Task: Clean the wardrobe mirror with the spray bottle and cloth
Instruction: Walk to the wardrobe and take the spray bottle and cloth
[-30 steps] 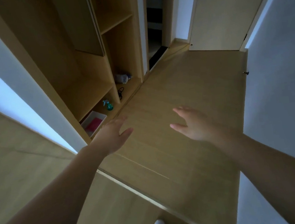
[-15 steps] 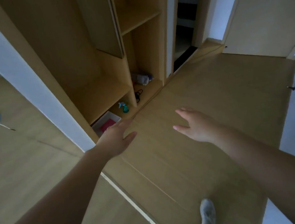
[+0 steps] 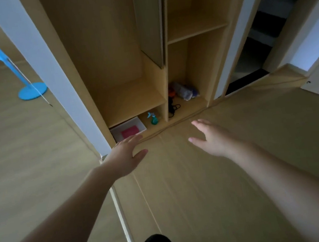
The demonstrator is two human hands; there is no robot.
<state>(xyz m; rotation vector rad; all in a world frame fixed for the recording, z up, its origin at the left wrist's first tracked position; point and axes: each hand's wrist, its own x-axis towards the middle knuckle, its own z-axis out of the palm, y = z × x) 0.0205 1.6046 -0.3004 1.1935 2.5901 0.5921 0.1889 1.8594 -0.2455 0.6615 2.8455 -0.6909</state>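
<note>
Hands: left hand (image 3: 126, 158), right hand (image 3: 214, 141) empty, fingers spread | spray bottle (image 3: 153, 119), possibly cloth (image 3: 130, 132), at wardrobe's open bottom edge

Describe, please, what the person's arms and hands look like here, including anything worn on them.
Both forearms are bare to the frame edge: no sleeves, gloves, watch or wristband show. The left hand and right hand carry no visible rings, though the picture is dim and slightly blurred, so small details cannot be ruled out.
</note>
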